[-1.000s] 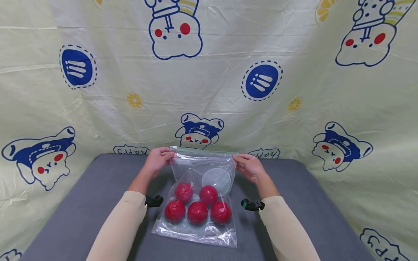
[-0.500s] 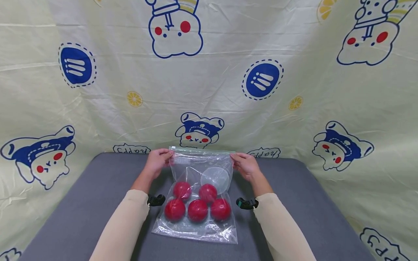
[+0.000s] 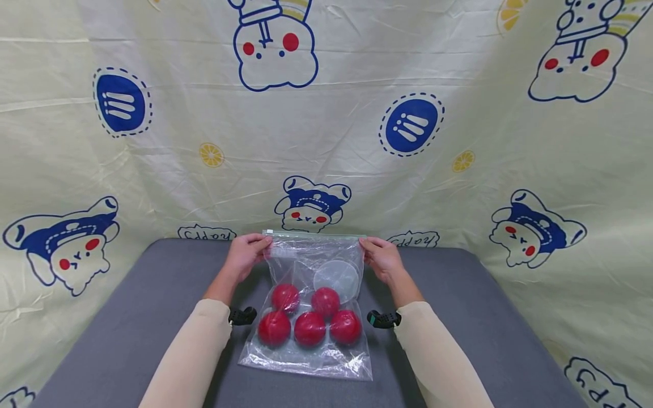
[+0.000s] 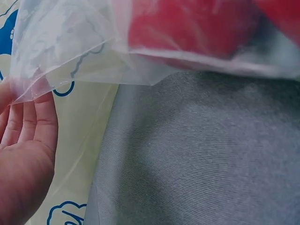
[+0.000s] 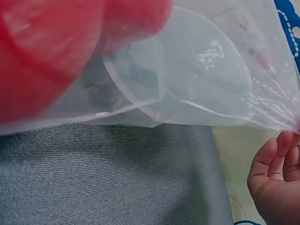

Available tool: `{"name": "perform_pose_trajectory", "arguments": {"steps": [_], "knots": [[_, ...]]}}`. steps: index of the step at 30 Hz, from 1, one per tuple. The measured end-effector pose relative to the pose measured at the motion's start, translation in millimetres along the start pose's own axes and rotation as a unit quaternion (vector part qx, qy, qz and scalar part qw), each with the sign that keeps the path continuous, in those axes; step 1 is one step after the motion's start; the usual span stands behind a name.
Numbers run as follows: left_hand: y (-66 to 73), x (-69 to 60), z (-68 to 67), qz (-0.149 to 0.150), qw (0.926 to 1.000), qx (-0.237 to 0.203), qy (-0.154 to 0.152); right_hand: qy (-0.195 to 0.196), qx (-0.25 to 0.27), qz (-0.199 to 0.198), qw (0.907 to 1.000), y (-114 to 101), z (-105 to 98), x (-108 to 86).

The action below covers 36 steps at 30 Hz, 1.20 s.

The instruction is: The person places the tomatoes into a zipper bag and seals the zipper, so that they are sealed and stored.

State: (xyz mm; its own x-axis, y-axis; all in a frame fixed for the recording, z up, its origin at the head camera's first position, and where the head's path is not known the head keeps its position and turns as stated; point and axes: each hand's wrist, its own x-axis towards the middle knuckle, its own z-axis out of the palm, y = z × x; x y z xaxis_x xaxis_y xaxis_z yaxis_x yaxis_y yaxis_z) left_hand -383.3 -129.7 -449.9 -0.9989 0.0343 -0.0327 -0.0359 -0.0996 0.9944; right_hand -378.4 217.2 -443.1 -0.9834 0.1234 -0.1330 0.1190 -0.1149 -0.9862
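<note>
A clear zip bag (image 3: 306, 362) hangs from both hands, its zip strip at the top and its lower part over the table. My left hand (image 3: 245, 254) pinches the upper left corner, close to the slider (image 3: 269, 232). At the upper right corner, my right hand (image 3: 382, 258) pinches the plastic between thumb and fingers. Several red balls (image 3: 309, 328) sit inside the bag in two rows. Above them on the right lies a pale translucent disc (image 3: 336, 280). In the left wrist view, plastic covers the fingertips of the left hand (image 4: 28, 159).
A grey cloth-covered table (image 3: 138, 328) spreads under the bag and arms. Behind it hangs a pale curtain (image 3: 336, 136) printed with cartoon figures. Dark bands (image 3: 385, 319) sit at both wrists.
The right hand has shifted slightly left, still holding its corner, and the bag's top looks a little narrower. The bag's bottom edge has risen slightly in the head view.
</note>
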Motion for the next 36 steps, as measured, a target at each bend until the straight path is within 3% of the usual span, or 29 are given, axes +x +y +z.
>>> {"name": "perform_pose_trajectory", "arguments": {"steps": [7, 12, 14, 17, 21, 30, 36], "knots": [[-0.6, -1.4, 3.2, 0.014, 0.9995, -0.027, 0.005, 0.005, -0.006, -0.009, 0.9999, -3, 1, 1.0], [-1.3, -3.5, 10.1, 0.025, 0.9987, -0.04, 0.019, 0.018, -0.087, -0.054, 0.9946, -12, 5, 2.4], [-1.4, -4.3, 12.0, 0.029, 0.9982, -0.047, 0.022, 0.027, -0.14, -0.082, 0.9864, -17, 9, 2.3], [-2.6, -4.3, 13.0, 0.032, 0.9977, -0.054, 0.024, 0.031, -0.217, -0.129, 0.9671, -24, 15, 1.4], [-5.6, -3.6, 13.4, 0.029, 0.9981, -0.048, 0.027, 0.013, -0.282, -0.17, 0.944, -30, 25, 0.5], [-7.3, -4.5, 13.8, 0.023, 0.9984, -0.043, 0.027, -0.04, -0.359, -0.2, 0.9109, -44, 54, -0.8], [-6.1, -7.0, 12.9, 0.027, 0.9982, -0.046, 0.028, -0.093, -0.376, -0.206, 0.8985, -55, 75, -0.8]]}}
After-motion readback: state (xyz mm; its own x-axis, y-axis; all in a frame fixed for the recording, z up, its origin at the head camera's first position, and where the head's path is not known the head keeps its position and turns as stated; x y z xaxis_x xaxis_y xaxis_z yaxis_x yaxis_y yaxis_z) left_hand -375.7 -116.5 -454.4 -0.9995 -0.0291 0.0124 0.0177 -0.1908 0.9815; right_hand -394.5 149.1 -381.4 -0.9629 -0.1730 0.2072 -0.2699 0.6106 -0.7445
